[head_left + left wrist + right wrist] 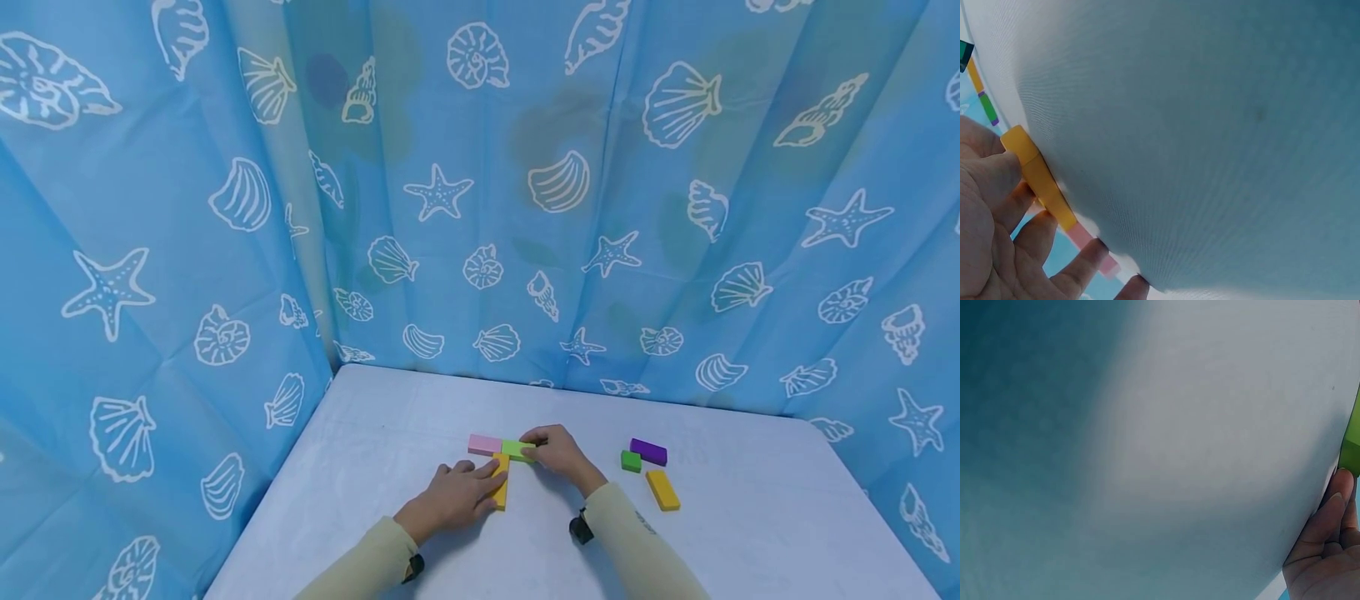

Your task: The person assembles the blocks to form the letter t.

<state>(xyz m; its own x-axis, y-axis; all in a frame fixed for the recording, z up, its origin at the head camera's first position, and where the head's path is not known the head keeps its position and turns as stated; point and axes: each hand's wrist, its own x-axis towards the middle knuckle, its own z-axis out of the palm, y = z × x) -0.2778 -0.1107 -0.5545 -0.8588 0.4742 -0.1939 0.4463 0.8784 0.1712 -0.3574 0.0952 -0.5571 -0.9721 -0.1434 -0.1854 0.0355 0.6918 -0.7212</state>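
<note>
A pink block [484, 444] and a light green block [516, 451] lie end to end on the table, and a yellow block [501, 492] runs from their join towards the person. My left hand [459, 495] rests on the yellow block with fingers spread. In the left wrist view its thumb touches the side of the yellow block [1044, 184], and the pink block [1088, 244] lies beyond. My right hand [561, 453] pinches the right end of the light green block. Only part of that green block [1352, 440] shows at the right wrist view's edge, by the fingertips.
To the right lie a purple block [648, 452], a small green block [631, 461] and another yellow block [663, 490], apart from the joined ones. The white table [375, 433] is bordered behind and on the left by a blue shell-patterned curtain [480, 233].
</note>
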